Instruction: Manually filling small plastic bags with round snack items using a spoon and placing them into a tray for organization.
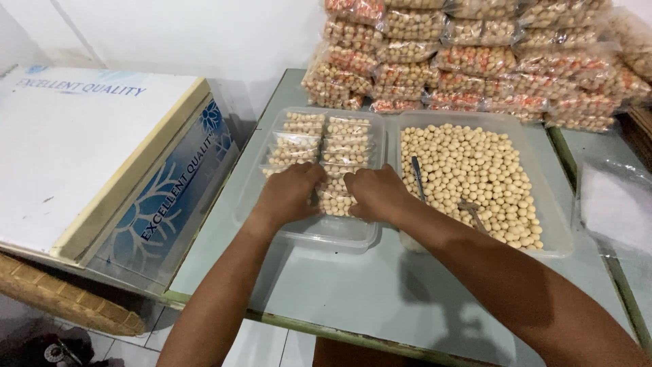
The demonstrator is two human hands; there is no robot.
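Here both hands [288, 194] [373, 194] press packets [334, 197] inside the tub's rim [326, 238].

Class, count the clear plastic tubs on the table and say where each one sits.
2. The left tub, under both hands, holds small filled packets; the right tub holds loose pale balls. The bag pile behind could hide others.

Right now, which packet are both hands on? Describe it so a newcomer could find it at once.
On the grey table stand two clear plastic trays; take the left tray, which holds small packets. The packet lies at its near edge, between the left hand and right hand. Unlike the other packets behind, hands touch it.
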